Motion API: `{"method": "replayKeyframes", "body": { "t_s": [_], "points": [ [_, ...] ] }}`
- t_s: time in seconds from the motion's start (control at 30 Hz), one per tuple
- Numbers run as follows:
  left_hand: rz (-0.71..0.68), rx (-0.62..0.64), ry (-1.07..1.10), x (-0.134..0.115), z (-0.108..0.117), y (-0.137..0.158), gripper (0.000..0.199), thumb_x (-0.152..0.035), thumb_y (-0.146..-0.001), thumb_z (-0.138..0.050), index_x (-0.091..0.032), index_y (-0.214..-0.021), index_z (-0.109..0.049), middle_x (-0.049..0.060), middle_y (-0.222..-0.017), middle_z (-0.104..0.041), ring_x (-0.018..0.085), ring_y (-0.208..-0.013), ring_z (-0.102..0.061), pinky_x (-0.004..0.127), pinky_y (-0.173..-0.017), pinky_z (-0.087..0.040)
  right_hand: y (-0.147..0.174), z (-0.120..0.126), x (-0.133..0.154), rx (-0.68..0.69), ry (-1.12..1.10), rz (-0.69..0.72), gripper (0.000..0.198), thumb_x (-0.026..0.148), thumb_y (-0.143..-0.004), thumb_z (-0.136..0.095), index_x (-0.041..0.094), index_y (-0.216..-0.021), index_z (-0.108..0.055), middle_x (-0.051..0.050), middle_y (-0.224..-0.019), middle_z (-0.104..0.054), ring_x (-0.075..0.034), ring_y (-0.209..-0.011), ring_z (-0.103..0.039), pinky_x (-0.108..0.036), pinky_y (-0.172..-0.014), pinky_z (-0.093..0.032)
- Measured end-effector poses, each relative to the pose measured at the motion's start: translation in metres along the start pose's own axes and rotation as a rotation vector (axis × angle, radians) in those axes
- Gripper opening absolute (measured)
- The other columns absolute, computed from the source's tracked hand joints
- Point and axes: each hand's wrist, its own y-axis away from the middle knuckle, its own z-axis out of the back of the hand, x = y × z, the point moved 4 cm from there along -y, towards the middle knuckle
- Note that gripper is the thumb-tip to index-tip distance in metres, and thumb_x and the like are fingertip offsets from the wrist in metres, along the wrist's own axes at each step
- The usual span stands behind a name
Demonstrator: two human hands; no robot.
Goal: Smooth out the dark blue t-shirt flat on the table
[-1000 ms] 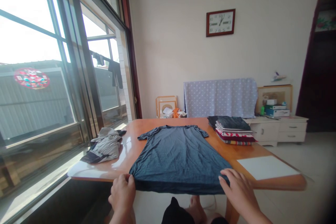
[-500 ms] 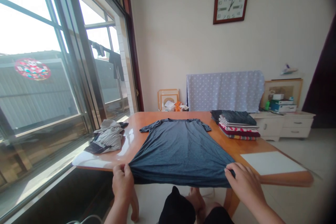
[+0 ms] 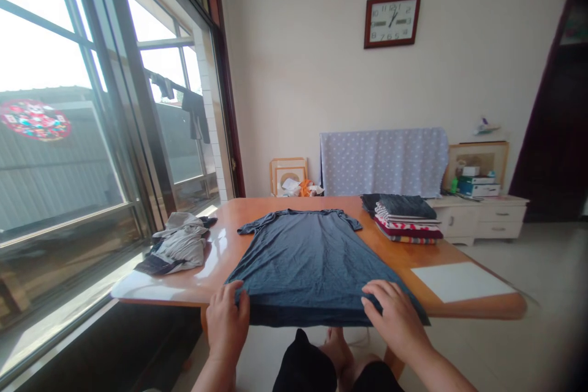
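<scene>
A dark blue-grey T-shirt (image 3: 307,257) lies spread flat on the wooden table (image 3: 215,202), its sleeves and neckline toward the far side and its hem draped over the near edge. At the shirt's lower left corner is my left hand (image 3: 228,318), thumb and fingers apart, by the hem. My right hand (image 3: 397,318) hovers at the lower right of the shirt, fingers curved and parted from the thumb, with no cloth pinched between them. Whether the fingertips touch the fabric is hard to make out.
A stack of folded clothes (image 3: 407,220) stands at the table's far right. Rumpled grey clothes (image 3: 181,245) lie at the left. A white sheet (image 3: 462,282) rests near the right edge. Windows line the left side; a white cabinet (image 3: 500,220) stands behind.
Both hands have let go of the shirt's hem corners and moved inward over the hem. The hem, stretched taut before, now hangs looser. The view has shifted slightly right.
</scene>
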Motion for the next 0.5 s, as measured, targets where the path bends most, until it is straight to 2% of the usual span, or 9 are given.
{"method": "replayKeyframes", "body": {
  "t_s": [0.07,0.17,0.37,0.5],
  "points": [
    [-0.057,0.081,-0.032,-0.013,-0.002,0.002,0.026,-0.036,-0.098,-0.046,-0.027,-0.111,-0.067,0.006,-0.114,-0.069,0.026,-0.112,-0.06,0.037,-0.09,-0.043,0.0,-0.002,0.009,0.04,0.003,0.002,0.018,0.03,-0.091,-0.056,0.027,-0.102,-0.071,-0.006,-0.109,-0.071,-0.026,-0.104,-0.062,-0.038,-0.089,-0.044],
    [-0.054,0.17,-0.126,-0.019,0.001,0.003,0.025,-0.039,-0.098,-0.048,-0.03,-0.103,-0.071,0.004,-0.11,-0.069,0.025,-0.108,-0.061,0.037,-0.087,-0.04,0.001,0.0,0.013,0.092,0.013,-0.015,0.017,0.028,-0.092,-0.055,0.028,-0.097,-0.071,-0.005,-0.102,-0.071,-0.025,-0.098,-0.062,-0.037,-0.088,-0.043],
    [-0.027,0.21,-0.249,-0.021,0.014,-0.006,0.029,-0.042,-0.099,-0.047,-0.029,-0.089,-0.071,0.002,-0.096,-0.069,0.024,-0.105,-0.061,0.037,-0.09,-0.037,-0.014,0.003,0.004,0.146,-0.014,-0.063,0.02,0.031,-0.095,-0.052,0.027,-0.088,-0.07,-0.004,-0.091,-0.069,-0.023,-0.09,-0.061,-0.036,-0.085,-0.042],
    [-0.062,0.242,-0.238,-0.03,0.007,-0.016,0.027,-0.042,-0.099,-0.046,-0.031,-0.097,-0.07,0.002,-0.104,-0.07,0.024,-0.108,-0.061,0.038,-0.092,-0.036,-0.031,-0.005,-0.002,0.171,-0.05,-0.077,0.019,0.032,-0.094,-0.052,0.027,-0.093,-0.07,-0.005,-0.096,-0.069,-0.024,-0.094,-0.061,-0.035,-0.086,-0.042]
  ]
}}
